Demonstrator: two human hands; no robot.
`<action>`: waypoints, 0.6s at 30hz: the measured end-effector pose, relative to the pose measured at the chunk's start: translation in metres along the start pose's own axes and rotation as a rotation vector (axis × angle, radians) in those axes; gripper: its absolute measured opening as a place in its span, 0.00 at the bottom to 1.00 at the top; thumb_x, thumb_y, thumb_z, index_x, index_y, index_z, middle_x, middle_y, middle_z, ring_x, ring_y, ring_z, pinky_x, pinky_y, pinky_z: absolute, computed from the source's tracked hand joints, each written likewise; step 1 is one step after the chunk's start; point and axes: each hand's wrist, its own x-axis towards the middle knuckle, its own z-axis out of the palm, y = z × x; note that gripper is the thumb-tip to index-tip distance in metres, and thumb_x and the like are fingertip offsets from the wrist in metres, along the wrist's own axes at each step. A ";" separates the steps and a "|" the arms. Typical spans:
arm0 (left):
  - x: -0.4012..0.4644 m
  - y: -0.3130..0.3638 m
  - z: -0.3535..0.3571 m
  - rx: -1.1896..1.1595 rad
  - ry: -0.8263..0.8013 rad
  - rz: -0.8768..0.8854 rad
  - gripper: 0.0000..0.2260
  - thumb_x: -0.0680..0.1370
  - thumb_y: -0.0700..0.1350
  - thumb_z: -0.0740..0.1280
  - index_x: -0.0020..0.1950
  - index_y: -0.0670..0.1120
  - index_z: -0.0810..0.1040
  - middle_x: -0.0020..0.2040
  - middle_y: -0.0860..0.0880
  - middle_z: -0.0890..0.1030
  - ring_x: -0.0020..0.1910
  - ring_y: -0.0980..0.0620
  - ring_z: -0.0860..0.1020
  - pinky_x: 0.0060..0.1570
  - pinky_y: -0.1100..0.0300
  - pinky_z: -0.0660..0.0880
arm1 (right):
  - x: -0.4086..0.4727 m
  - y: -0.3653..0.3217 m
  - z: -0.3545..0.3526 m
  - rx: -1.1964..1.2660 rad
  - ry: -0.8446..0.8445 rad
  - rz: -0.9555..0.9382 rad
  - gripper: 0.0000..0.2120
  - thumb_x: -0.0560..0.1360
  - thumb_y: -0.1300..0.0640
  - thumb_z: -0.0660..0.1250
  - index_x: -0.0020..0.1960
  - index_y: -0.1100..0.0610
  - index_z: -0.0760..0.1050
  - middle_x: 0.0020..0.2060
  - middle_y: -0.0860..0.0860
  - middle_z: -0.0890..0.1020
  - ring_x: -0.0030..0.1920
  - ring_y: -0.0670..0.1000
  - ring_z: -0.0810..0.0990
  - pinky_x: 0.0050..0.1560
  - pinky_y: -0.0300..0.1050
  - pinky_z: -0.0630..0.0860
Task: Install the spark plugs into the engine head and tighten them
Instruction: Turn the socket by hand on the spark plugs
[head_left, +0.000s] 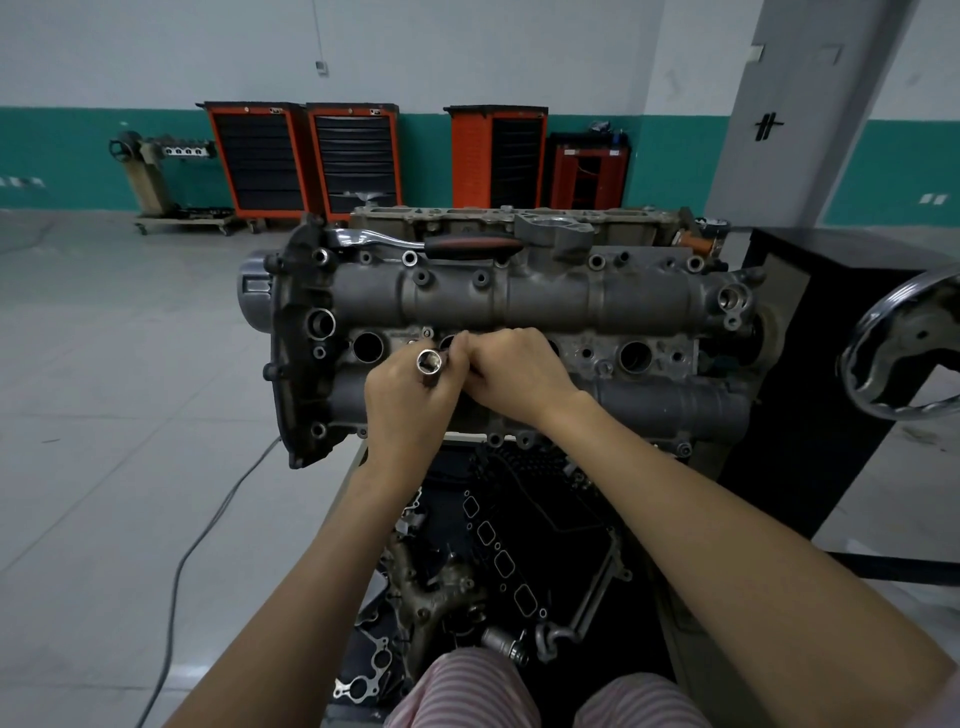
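A grey engine head (519, 301) lies across a stand in front of me, with a row of round spark plug holes along its middle; the leftmost hole (368, 347) and one at the right (635, 356) gape dark. My left hand (410, 400) grips a shiny metal socket (429, 365), its hollow end facing the camera. My right hand (511, 376) is curled beside it, fingertips meeting the left hand's over the second hole. What the right fingers pinch is hidden. No spark plug shows. A ratchet wrench (431, 243) with a red-black handle rests on the head's far side.
Below the engine a dark tray (587, 525) holds gaskets, a manifold and loose parts. A chrome handwheel (904, 353) juts out on the right of the stand. Orange tool cabinets (306, 156) line the far wall. A cable (208, 525) runs over the floor at left.
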 end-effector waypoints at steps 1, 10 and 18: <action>0.001 0.000 0.000 0.008 0.009 -0.002 0.21 0.76 0.49 0.63 0.27 0.40 0.66 0.23 0.47 0.66 0.24 0.48 0.65 0.27 0.58 0.60 | 0.000 0.000 0.000 0.001 0.015 -0.007 0.07 0.68 0.57 0.65 0.34 0.60 0.77 0.25 0.56 0.79 0.24 0.59 0.77 0.26 0.39 0.63; -0.002 -0.003 0.001 -0.067 0.026 0.006 0.14 0.75 0.50 0.59 0.35 0.41 0.67 0.31 0.47 0.69 0.30 0.50 0.67 0.31 0.66 0.62 | 0.001 0.002 0.003 0.009 -0.102 0.022 0.12 0.74 0.52 0.62 0.49 0.61 0.68 0.35 0.55 0.81 0.34 0.61 0.78 0.29 0.45 0.62; -0.001 -0.005 0.003 -0.030 0.003 0.022 0.24 0.76 0.54 0.62 0.26 0.39 0.67 0.22 0.46 0.68 0.27 0.47 0.67 0.26 0.61 0.59 | -0.003 -0.001 -0.003 -0.032 -0.030 -0.016 0.06 0.67 0.60 0.67 0.41 0.63 0.77 0.29 0.58 0.81 0.29 0.62 0.78 0.28 0.42 0.61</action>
